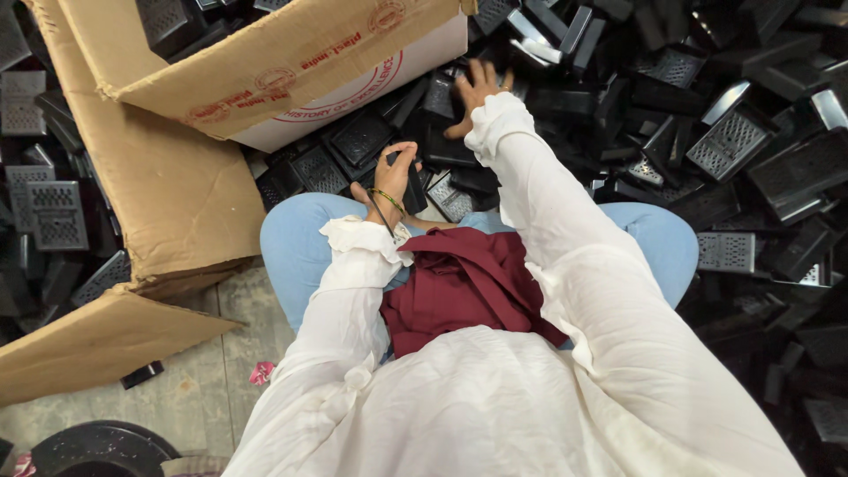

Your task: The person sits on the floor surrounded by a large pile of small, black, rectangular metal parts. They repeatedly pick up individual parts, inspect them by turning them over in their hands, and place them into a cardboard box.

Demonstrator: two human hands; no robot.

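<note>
I see my right hand point(478, 93) spread open on the black parts point(442, 95) at upper centre; left hand point(395, 172) (nearer me) grips an upright black piece point(413, 187).

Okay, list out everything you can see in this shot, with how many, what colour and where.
Black plastic parts: too many to count, black, some with grey mesh, heaped ahead and on both sides.
Cardboard box: one, brown, open, upper left.
Round black object: one, bottom left corner, partly cut off.
Pink scrap: one, on the floor.
Maroon cloth: one, in the lap.
Left hand: gripping one black part, bangle on wrist.
Right hand: fingers spread, reaching onto the heap.
</note>
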